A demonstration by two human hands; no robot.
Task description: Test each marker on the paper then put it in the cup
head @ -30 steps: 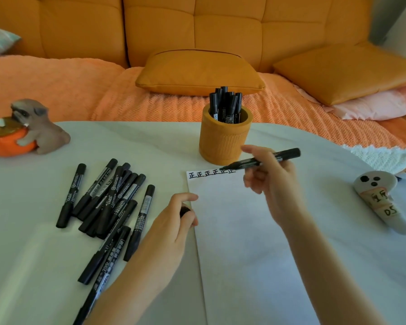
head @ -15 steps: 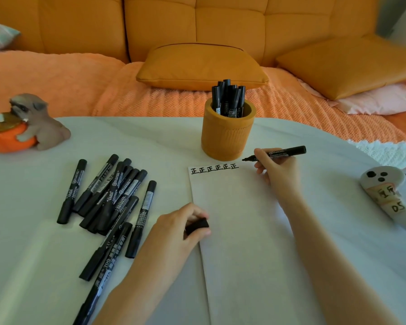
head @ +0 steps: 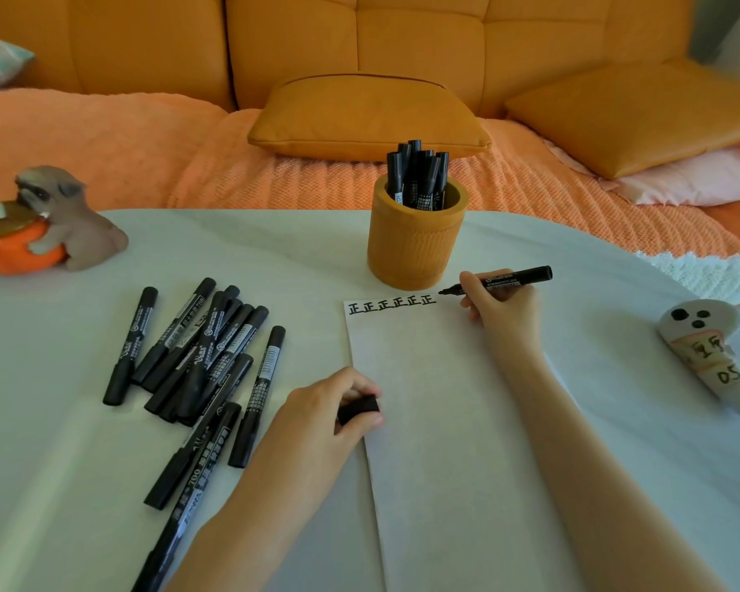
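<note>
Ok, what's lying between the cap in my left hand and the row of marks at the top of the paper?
Only bare paper: in the head view nothing lies on that stretch between the cap and the marks.

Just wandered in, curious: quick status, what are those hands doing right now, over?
Right hand grips uncapped marker, tip just right of the marks on the paper. Left hand pinches black cap. Cup just behind, nothing in between.
</note>
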